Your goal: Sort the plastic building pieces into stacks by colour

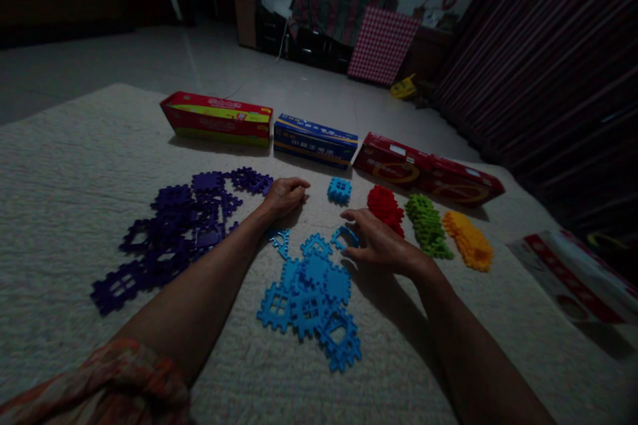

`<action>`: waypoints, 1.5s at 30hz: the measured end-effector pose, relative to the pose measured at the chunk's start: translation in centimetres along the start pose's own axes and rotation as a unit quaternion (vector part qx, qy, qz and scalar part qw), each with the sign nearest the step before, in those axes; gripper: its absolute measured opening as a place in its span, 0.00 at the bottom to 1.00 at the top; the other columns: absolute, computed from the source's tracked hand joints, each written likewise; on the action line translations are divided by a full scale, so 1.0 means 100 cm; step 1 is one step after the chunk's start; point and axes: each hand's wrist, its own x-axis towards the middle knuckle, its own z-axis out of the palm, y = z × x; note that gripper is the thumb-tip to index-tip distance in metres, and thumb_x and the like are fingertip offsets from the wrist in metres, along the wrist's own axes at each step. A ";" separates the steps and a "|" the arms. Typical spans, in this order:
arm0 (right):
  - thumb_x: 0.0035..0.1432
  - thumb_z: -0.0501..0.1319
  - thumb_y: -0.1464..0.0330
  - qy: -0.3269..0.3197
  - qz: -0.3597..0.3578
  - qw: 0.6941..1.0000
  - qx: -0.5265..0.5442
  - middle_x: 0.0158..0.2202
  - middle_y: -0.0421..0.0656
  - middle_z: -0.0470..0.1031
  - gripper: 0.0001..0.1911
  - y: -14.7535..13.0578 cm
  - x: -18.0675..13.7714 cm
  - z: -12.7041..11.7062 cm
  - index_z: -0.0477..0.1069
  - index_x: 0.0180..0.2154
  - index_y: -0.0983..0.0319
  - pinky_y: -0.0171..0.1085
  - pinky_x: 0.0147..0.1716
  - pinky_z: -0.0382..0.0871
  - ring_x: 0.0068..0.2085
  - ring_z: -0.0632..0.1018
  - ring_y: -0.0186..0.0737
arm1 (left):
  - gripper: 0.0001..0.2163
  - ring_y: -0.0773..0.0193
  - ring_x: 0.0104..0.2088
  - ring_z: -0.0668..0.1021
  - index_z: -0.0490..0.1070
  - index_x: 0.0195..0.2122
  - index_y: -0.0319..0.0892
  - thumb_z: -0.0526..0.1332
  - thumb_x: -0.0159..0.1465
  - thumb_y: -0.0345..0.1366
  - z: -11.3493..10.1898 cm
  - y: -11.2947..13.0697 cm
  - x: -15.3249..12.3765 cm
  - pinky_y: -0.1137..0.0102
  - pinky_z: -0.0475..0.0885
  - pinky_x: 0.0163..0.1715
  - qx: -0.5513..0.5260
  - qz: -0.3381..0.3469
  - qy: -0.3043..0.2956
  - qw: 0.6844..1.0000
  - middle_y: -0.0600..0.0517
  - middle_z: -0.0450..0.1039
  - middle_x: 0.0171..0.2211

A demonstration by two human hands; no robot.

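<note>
My left hand (286,197) rests on the mat beside the dark purple pile, its fingers curled together and no piece visible in them. My right hand (376,239) has its thumb and forefinger apart around a light-blue curved piece (345,237); whether they touch it I cannot tell. Below lies a loose heap of light-blue interlocking plastic pieces (316,292), some with window cut-outs. Between the hands and the boxes sits a small stack of light-blue pieces (339,190). Dark purple interlocking pieces (172,226) are spread on the left, partly behind my left forearm.
To the right stand red (385,207), green (427,226) and yellow (467,239) stacks of pieces. Behind them lie a red-and-yellow box (219,121), a blue box (316,141) and dark red boxes (426,168). A white-and-red container (573,279) is at the far right.
</note>
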 end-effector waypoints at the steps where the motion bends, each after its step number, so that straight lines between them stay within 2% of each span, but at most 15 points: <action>1: 0.53 0.69 0.66 -0.003 0.014 1.000 -0.012 0.54 0.50 0.68 0.32 -0.001 -0.002 0.000 0.64 0.58 0.58 0.50 0.55 0.70 0.55 0.73 0.50 | 0.14 0.66 0.26 0.79 0.81 0.42 0.40 0.57 0.59 0.29 0.000 0.000 0.000 0.72 0.74 0.32 0.001 -0.002 -0.002 1.000 0.52 0.78 0.24; 5: 0.54 0.69 0.64 0.014 0.027 0.998 -0.051 0.46 0.47 0.71 0.23 -0.007 -0.007 0.005 0.68 0.51 0.58 0.46 0.48 0.72 0.46 0.74 0.48 | 0.15 0.65 0.25 0.78 0.81 0.42 0.40 0.57 0.59 0.30 -0.001 -0.001 0.002 0.71 0.75 0.33 0.013 0.008 -0.006 1.000 0.52 0.78 0.24; 7: 0.54 0.68 0.66 0.030 0.015 0.997 -0.070 0.42 0.45 0.71 0.17 -0.009 -0.008 0.009 0.69 0.46 0.57 0.45 0.44 0.72 0.42 0.74 0.46 | 0.15 0.66 0.25 0.78 0.81 0.42 0.41 0.57 0.59 0.30 -0.001 -0.004 0.003 0.71 0.74 0.33 0.015 0.016 -0.004 1.000 0.53 0.77 0.23; 9: 0.54 0.67 0.69 0.032 0.001 0.997 -0.077 0.40 0.45 0.70 0.15 -0.008 -0.008 0.012 0.68 0.44 0.57 0.44 0.43 0.71 0.41 0.73 0.45 | 0.14 0.66 0.25 0.77 0.81 0.41 0.41 0.57 0.59 0.30 0.000 -0.007 0.004 0.72 0.73 0.32 0.016 0.022 -0.004 1.000 0.54 0.77 0.23; 12: 0.55 0.65 0.70 0.051 -0.029 0.996 -0.067 0.43 0.45 0.70 0.16 -0.004 -0.003 0.009 0.67 0.46 0.56 0.44 0.45 0.71 0.43 0.74 0.45 | 0.14 0.67 0.24 0.77 0.81 0.41 0.42 0.57 0.59 0.31 0.001 -0.011 0.005 0.73 0.72 0.30 0.016 0.029 -0.001 0.999 0.54 0.77 0.23; 16: 0.54 0.64 0.71 0.156 -0.065 0.983 -0.075 0.47 0.48 0.70 0.22 0.008 0.023 -0.003 0.66 0.52 0.58 0.47 0.50 0.70 0.49 0.74 0.49 | 0.13 0.67 0.25 0.78 0.81 0.40 0.41 0.59 0.58 0.30 0.002 -0.011 0.005 0.74 0.72 0.29 0.004 0.029 0.004 1.000 0.54 0.77 0.23; 20: 0.53 0.61 0.72 0.223 -0.065 0.969 -0.081 0.47 0.49 0.71 0.21 0.023 0.058 -0.013 0.68 0.50 0.59 0.48 0.50 0.69 0.49 0.74 0.50 | 0.13 0.67 0.23 0.77 0.81 0.40 0.40 0.59 0.58 0.29 0.001 -0.004 0.002 0.74 0.72 0.28 -0.016 0.010 -0.003 1.000 0.54 0.76 0.22; 26: 0.53 0.61 0.71 0.232 -0.065 0.969 -0.054 0.45 0.47 0.71 0.20 0.037 0.083 -0.011 0.69 0.50 0.59 0.48 0.49 0.70 0.47 0.74 0.48 | 0.13 0.67 0.23 0.77 0.81 0.40 0.40 0.58 0.59 0.27 0.000 -0.001 0.001 0.74 0.72 0.28 0.005 0.012 0.001 1.000 0.54 0.77 0.22; 30: 0.52 0.60 0.72 0.247 -0.051 0.966 -0.051 0.48 0.47 0.71 0.23 0.037 0.085 -0.007 0.69 0.51 0.57 0.48 0.51 0.70 0.49 0.74 0.49 | 0.14 0.67 0.23 0.77 0.81 0.41 0.40 0.57 0.60 0.28 0.001 -0.006 0.003 0.74 0.72 0.28 0.002 0.018 -0.006 1.000 0.54 0.76 0.22; 34: 0.55 0.61 0.72 0.269 -0.080 0.958 -0.056 0.52 0.50 0.71 0.21 0.029 0.076 -0.007 0.70 0.52 0.57 0.50 0.53 0.69 0.53 0.74 0.51 | 0.14 0.67 0.23 0.77 0.81 0.41 0.41 0.57 0.60 0.28 0.000 -0.003 0.001 0.73 0.72 0.30 0.017 0.021 -0.005 1.000 0.54 0.76 0.22; 36: 0.56 0.61 0.72 0.256 -0.097 0.960 -0.059 0.48 0.49 0.74 0.16 0.023 0.067 -0.007 0.72 0.48 0.57 0.50 0.51 0.70 0.50 0.75 0.50 | 0.14 0.67 0.23 0.76 0.82 0.41 0.41 0.58 0.60 0.29 -0.001 -0.001 0.000 0.74 0.72 0.30 0.025 0.022 -0.004 0.999 0.54 0.76 0.22; 39: 0.58 0.60 0.72 0.160 -0.110 0.980 -0.031 0.41 0.46 0.76 0.10 0.012 0.051 -0.005 0.74 0.43 0.59 0.45 0.45 0.72 0.42 0.77 0.44 | 0.13 0.67 0.24 0.77 0.82 0.40 0.41 0.57 0.60 0.29 -0.001 0.000 0.000 0.74 0.72 0.30 0.023 0.023 -0.001 0.999 0.54 0.77 0.22; 42: 0.59 0.62 0.70 0.046 -0.111 0.993 -0.001 0.40 0.44 0.77 0.09 0.003 0.036 0.002 0.75 0.43 0.59 0.41 0.40 0.72 0.38 0.77 0.40 | 0.13 0.67 0.24 0.77 0.81 0.40 0.41 0.57 0.60 0.29 -0.001 -0.003 0.001 0.74 0.72 0.30 0.018 0.027 0.001 0.999 0.54 0.76 0.23; 45: 0.61 0.61 0.70 0.009 -0.117 0.993 -0.012 0.39 0.44 0.76 0.11 -0.006 0.028 0.011 0.75 0.46 0.59 0.40 0.40 0.71 0.39 0.76 0.41 | 0.14 0.67 0.24 0.76 0.81 0.41 0.41 0.57 0.60 0.29 0.000 -0.006 0.002 0.74 0.72 0.30 0.015 0.031 -0.002 0.999 0.54 0.76 0.23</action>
